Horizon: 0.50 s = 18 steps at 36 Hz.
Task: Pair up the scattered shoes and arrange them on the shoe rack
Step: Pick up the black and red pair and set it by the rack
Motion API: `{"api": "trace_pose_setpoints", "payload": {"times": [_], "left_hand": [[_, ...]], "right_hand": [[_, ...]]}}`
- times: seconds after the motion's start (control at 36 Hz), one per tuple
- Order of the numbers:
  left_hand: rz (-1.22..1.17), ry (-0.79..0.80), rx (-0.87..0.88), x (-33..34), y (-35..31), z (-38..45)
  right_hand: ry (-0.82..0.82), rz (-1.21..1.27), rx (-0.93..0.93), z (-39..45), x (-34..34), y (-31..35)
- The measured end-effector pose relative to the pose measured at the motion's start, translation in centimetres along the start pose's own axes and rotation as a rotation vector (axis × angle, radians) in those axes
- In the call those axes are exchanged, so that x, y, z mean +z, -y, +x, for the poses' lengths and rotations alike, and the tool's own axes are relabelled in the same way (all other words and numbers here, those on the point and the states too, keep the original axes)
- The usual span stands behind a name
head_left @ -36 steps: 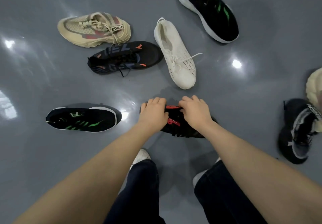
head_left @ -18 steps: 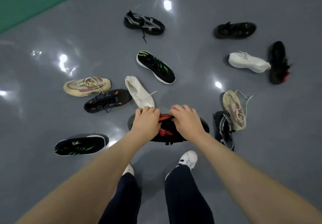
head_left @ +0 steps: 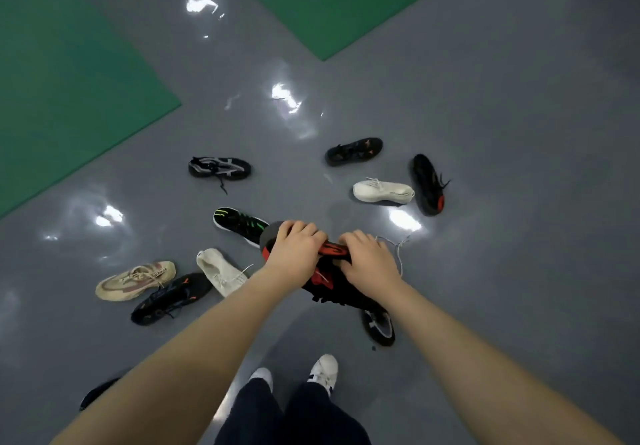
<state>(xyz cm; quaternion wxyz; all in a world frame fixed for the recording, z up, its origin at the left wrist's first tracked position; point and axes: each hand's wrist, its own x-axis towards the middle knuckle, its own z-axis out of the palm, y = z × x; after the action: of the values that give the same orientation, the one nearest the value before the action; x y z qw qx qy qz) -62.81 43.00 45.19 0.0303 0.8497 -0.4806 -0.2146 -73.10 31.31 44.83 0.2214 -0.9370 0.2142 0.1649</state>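
I hold a black shoe with red trim (head_left: 329,282) off the grey floor with both hands. My left hand (head_left: 294,254) grips its heel end, my right hand (head_left: 369,261) grips its opening. A matching black and red shoe (head_left: 427,185) lies at the far right. Scattered on the floor are a white shoe (head_left: 382,191), a second white shoe (head_left: 220,271), a beige shoe (head_left: 135,280), a black shoe with orange marks (head_left: 169,299), another like it (head_left: 353,151), a black and green shoe (head_left: 239,224), and a black and grey shoe (head_left: 220,167). No shoe rack is in view.
Another black and grey shoe (head_left: 379,327) lies just under the held one. A dark shoe (head_left: 98,392) peeks out by my left forearm. My own white shoes (head_left: 322,372) stand at the bottom. Green mats (head_left: 69,81) border the glossy grey floor (head_left: 519,236).
The black and red shoe has come up off the floor in both hands. The view has risen and pulled back, so more floor and the green mats show.
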Motion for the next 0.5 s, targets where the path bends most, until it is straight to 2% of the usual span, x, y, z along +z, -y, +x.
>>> {"api": "trace_pose_setpoints", "payload": {"times": [0.19, 0.31, 0.5], "left_hand": [[0.069, -0.064, 0.059, -5.7, -3.8, 6.5], [0.081, -0.097, 0.041, -6.6, -4.6, 9.1], [-0.042, -0.102, -0.054, -8.6, -4.3, 17.5]], "right_hand": [[-0.084, -0.026, 0.077, 2.1, -6.7, -4.1], [-0.093, -0.031, 0.104, 4.0, -8.0, -5.7], [-0.087, -0.007, 0.180, 11.0, -11.5, -10.3]]}}
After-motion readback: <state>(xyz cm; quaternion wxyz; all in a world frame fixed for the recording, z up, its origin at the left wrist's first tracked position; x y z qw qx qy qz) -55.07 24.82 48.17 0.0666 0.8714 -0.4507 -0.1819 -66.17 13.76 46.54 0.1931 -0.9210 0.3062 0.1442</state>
